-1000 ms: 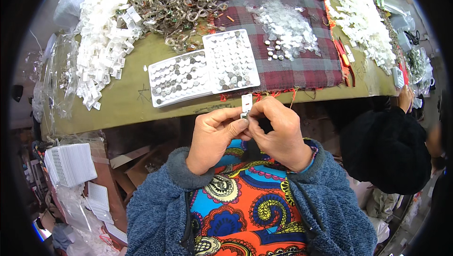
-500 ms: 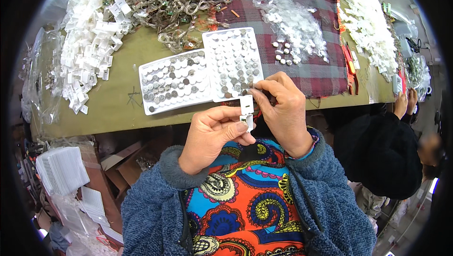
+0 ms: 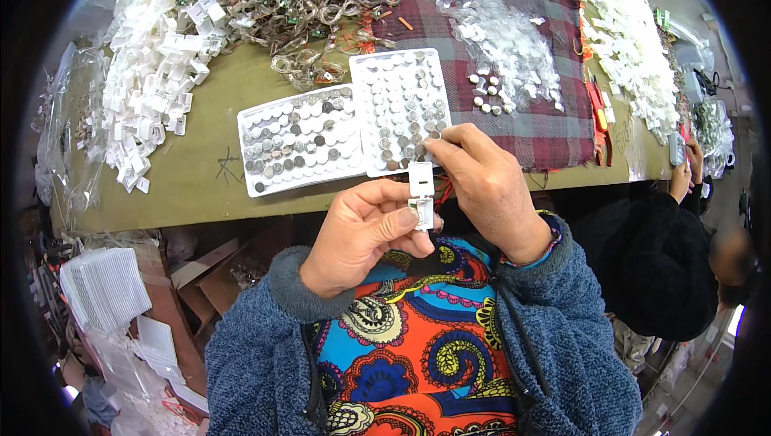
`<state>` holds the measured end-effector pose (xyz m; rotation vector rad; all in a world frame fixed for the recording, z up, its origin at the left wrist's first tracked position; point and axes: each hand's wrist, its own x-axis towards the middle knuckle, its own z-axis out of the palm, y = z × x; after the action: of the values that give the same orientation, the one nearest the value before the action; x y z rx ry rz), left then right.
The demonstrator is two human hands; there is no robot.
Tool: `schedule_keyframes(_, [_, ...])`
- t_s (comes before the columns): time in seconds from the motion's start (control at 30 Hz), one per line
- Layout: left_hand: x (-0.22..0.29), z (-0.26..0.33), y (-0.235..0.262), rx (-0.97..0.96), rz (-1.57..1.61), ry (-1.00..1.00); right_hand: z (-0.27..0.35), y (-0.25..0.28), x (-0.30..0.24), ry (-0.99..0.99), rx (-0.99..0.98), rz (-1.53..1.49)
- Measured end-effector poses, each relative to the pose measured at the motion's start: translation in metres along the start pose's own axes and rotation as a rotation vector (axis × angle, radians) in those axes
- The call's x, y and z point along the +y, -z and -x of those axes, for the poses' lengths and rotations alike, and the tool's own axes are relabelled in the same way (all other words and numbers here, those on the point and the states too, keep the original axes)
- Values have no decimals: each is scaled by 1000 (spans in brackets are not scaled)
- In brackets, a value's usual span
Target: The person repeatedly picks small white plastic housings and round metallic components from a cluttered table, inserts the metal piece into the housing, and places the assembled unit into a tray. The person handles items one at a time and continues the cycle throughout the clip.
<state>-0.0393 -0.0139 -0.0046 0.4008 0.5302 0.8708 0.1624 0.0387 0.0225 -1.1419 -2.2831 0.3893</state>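
My left hand (image 3: 361, 231) pinches a small white plastic battery case (image 3: 421, 181) by its lower part. The case's hinged lid stands up, and a bit of green shows inside. Bent over the near right corner of a white tray (image 3: 371, 168) is my right hand (image 3: 486, 183). Its thumb and index finger are together among the button cells (image 3: 414, 127) there; what lies between the fingertips is hidden. Rows of silver, white and dark cells fill this tray. Overlapping it on the left is a second white tray (image 3: 301, 184) with similar rows.
White plastic cases (image 3: 161, 91) are heaped left, coiled wires (image 3: 313, 2) behind. A plaid cloth (image 3: 554, 139) bears clear plastic pieces (image 3: 514, 42) and several loose cells. Red-handled pliers (image 3: 598, 115) lie right, below more white parts (image 3: 626, 50). A co-worker (image 3: 650, 259) sits at right.
My right hand has shifted slightly right and down, its fingertips still at the tray's near corner. The case in my left hand has stayed nearly in place. The co-worker's hands have moved a little.
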Motion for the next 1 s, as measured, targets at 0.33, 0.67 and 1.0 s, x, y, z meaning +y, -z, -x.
schedule_keyframes(0.33, [-13,5,-3,49,71,-120,25,12,-31,-122,111,-375])
schedule_keyframes(0.67, [-24,9,-8,-24,93,-120,41,15,-56,-100,140,-382])
schedule_keyframes(1.0, [-21,10,-9,-21,100,-98,31,-3,-39,285,351,-271])
